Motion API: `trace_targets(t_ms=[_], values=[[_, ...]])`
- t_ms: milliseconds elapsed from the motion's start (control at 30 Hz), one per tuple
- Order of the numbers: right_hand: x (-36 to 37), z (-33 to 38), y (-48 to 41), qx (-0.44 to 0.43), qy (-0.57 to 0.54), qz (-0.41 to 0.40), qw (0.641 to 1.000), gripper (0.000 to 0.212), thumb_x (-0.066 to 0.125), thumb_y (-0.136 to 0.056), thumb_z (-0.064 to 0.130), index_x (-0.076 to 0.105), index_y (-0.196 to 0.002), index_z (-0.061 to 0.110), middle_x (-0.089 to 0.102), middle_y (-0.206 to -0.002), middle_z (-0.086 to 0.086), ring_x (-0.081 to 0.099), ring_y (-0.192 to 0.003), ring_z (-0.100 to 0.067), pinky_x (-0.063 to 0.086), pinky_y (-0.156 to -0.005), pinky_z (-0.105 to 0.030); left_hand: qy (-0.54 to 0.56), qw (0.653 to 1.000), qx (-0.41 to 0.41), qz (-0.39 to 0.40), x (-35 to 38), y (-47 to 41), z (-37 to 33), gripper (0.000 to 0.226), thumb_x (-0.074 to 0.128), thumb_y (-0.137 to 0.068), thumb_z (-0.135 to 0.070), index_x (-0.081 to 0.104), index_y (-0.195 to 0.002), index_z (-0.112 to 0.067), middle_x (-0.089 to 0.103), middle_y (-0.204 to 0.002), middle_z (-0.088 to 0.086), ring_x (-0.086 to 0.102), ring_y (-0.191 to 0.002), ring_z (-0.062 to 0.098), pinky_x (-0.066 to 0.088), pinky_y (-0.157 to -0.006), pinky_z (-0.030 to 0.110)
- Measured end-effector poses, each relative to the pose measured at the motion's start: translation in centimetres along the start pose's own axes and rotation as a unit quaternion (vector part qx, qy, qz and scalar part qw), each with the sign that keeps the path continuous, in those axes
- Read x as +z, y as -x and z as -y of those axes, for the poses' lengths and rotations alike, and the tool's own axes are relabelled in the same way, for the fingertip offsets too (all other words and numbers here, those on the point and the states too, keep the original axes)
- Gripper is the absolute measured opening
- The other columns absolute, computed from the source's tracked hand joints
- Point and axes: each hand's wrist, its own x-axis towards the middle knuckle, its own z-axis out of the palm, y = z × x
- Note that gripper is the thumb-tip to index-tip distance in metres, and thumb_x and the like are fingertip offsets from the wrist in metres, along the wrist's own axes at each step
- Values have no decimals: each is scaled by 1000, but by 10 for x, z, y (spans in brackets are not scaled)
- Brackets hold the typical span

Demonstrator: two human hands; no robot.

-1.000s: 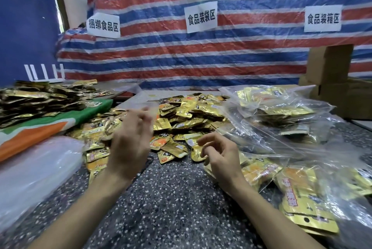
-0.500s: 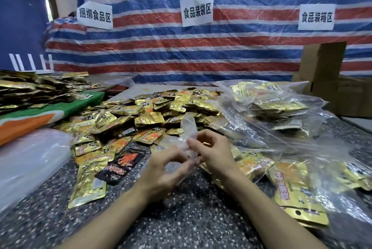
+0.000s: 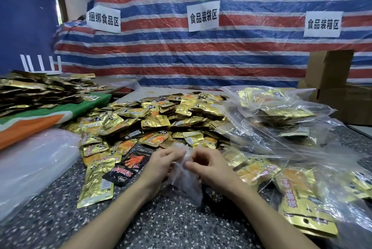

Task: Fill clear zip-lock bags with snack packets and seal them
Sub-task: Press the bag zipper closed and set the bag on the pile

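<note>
An empty clear zip-lock bag (image 3: 186, 185) hangs between my hands over the speckled table (image 3: 161, 226). My left hand (image 3: 161, 165) pinches its top edge from the left, and my right hand (image 3: 209, 168) pinches the same edge from the right. Behind them spreads a heap of gold snack packets (image 3: 153, 122). One black packet (image 3: 128, 165) lies just left of my left hand, beside a long gold packet (image 3: 96, 183).
Filled clear bags (image 3: 279, 120) pile up at the right, more of them at the near right (image 3: 302, 192). A stack of clear plastic (image 3: 34, 166) lies at the left, by a green and orange cloth (image 3: 40, 116) bearing dark gold packets. Cardboard boxes (image 3: 330, 79) stand at the back right.
My left hand came down from over the packet heap to meet my right hand. Both now pinch the clear bag's top, lower and nearer to me.
</note>
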Motion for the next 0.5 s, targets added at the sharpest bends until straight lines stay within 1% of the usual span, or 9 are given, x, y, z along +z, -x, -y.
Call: trace_targets(t_ms=[100, 167, 200, 233, 267, 300, 367, 433, 500], values=[[-1, 1, 1, 19, -11, -10, 1000, 15, 70, -87, 8, 60, -83, -3, 59, -74, -9, 56, -63, -15, 48, -56, -28, 18, 1000, 2, -20, -1, -1, 2, 24, 68, -84, -26, 76, -79, -4, 67, -79, 15, 60, -68, 24, 49, -60, 29], [-1, 3, 2, 24, -15, -23, 999, 22, 73, -86, 15, 61, -84, -3, 59, -74, -10, 55, -61, -16, 47, -55, -29, 23, 999, 8, -29, -3, -1, 3, 17, 70, -84, -19, 77, -79, -5, 65, -81, 20, 55, -71, 27, 42, -58, 29], [0, 4, 2, 24, -23, -32, 999, 31, 75, -85, 24, 60, -84, -4, 58, -72, -10, 55, -58, -14, 47, -52, -26, 32, 999, 9, -32, -4, -1, 3, 18, 73, -81, -21, 76, -81, -3, 63, -81, 21, 50, -72, 29, 38, -57, 30], [1, 6, 2, 29, -37, -44, 998, 44, 75, -83, 36, 60, -85, -5, 58, -70, -9, 54, -53, -13, 46, -49, -23, 41, 999, 11, -34, -5, -1, 4, 25, 76, -76, -25, 75, -82, -1, 62, -81, 21, 48, -71, 29, 34, -56, 29], [2, 8, 2, 37, -50, -59, 996, 55, 75, -82, 46, 59, -87, -6, 57, -69, -9, 54, -50, -13, 44, -46, -22, 47, 998, 15, -32, -6, -1, 4, 32, 78, -71, -30, 75, -81, 0, 62, -79, 18, 47, -66, 27, 31, -54, 28], [2, 9, 2, 45, -57, -74, 995, 60, 74, -82, 51, 59, -88, -7, 57, -68, -10, 54, -48, -13, 44, -44, -22, 49, 998, 20, -29, -7, -2, 4, 36, 80, -66, -34, 74, -79, -1, 62, -75, 14, 45, -59, 23, 28, -52, 26], [1, 9, 1, 54, -56, -91, 993, 56, 73, -86, 47, 60, -90, -8, 57, -67, -11, 54, -49, -14, 45, -45, -24, 45, 998, 34, -13, -7, -1, 4, 30, 82, -62, -34, 76, -74, -6, 56, -68, 12, 40, -50, 15, 24, -48, 24], [1, 8, 1, 52, -45, -87, 994, 49, 72, -88, 41, 62, -88, -7, 57, -64, -9, 53, -48, -13, 45, -45, -23, 43, 998, 44, 10, -6, 0, 6, 23, 83, -62, -30, 76, -71, -10, 52, -61, 10, 39, -47, 12, 26, -46, 22], [2, 8, 1, 45, -42, -84, 995, 41, 72, -90, 33, 63, -85, -7, 58, -62, -9, 54, -48, -15, 45, -44, -24, 45, 998, 38, 23, -6, 0, 7, 20, 84, -60, -27, 75, -68, -11, 51, -57, 6, 40, -45, 10, 27, -45, 21]])
